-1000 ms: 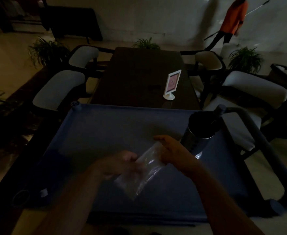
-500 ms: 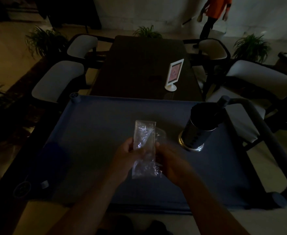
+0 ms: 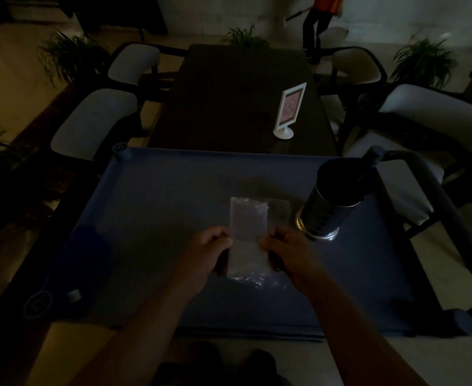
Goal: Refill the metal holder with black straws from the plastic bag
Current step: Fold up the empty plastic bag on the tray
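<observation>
A clear plastic bag (image 3: 247,224) stands upright over the blue cart top (image 3: 157,218), and it looks empty and crumpled at its lower end. My left hand (image 3: 207,254) pinches its left edge and my right hand (image 3: 287,253) pinches its right edge. The metal holder (image 3: 326,215) stands to the right of the bag on a shiny round base, with dark black straws (image 3: 343,176) filling its top. In this dim light I cannot make out single straws.
A dark dining table (image 3: 229,101) with a white sign stand (image 3: 289,111) lies beyond the cart. Cushioned chairs (image 3: 95,126) flank it. The cart handle (image 3: 446,218) curves along the right. A person in orange (image 3: 322,12) walks at the back. Potted plants line the floor.
The bag went from lying slanted across my hands to standing upright and flattened between both hands. The view has tilted down, and the person in orange has walked to the left.
</observation>
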Demonstrator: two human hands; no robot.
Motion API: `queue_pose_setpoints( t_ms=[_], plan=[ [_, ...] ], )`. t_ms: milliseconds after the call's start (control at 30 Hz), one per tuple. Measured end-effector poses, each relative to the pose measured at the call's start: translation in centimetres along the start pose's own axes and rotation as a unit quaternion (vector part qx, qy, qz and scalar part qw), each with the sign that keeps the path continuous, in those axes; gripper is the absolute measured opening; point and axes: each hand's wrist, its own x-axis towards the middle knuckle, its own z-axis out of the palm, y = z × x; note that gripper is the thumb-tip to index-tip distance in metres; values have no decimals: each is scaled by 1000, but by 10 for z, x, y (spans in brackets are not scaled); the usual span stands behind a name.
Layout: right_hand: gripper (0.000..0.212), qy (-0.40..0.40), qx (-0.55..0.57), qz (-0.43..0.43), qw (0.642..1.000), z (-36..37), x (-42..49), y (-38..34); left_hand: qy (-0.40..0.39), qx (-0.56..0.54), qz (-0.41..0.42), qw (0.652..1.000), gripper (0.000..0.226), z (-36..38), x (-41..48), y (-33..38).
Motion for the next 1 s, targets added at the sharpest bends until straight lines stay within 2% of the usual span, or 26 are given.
queue_pose_setpoints(
  t_ms=[100,200,267,433,500,633,733,867,1000],
  plan=[
    [3,-8,26,5,1000,0,1,-4,-10,-52,-18,998,20,-1,2,0],
    [11,-5,92,6,996,1,0,-5,-43,-139,-28,989,33,-2,3,0],
    [22,-2,140,-3,990,2,-1,-3,-58,-180,-22,982,30,0,1,2],
    [18,-25,265,-18,964,12,-4,-2,-78,-288,-44,954,23,8,-3,4],
    [22,-31,283,-18,958,13,-5,-1,-76,-304,-58,948,22,10,-4,1],
    [26,-24,293,2,956,12,-5,1,-50,-328,-85,940,19,13,-5,-1],
    [23,-17,285,13,958,12,-5,1,-37,-308,-91,946,21,11,-4,-2],
    [24,-6,242,25,970,8,-6,3,-38,-248,-87,964,35,7,-4,1],
    [31,-16,156,-1,988,2,-7,4,-36,-236,-147,960,33,5,-3,4]
  ],
)
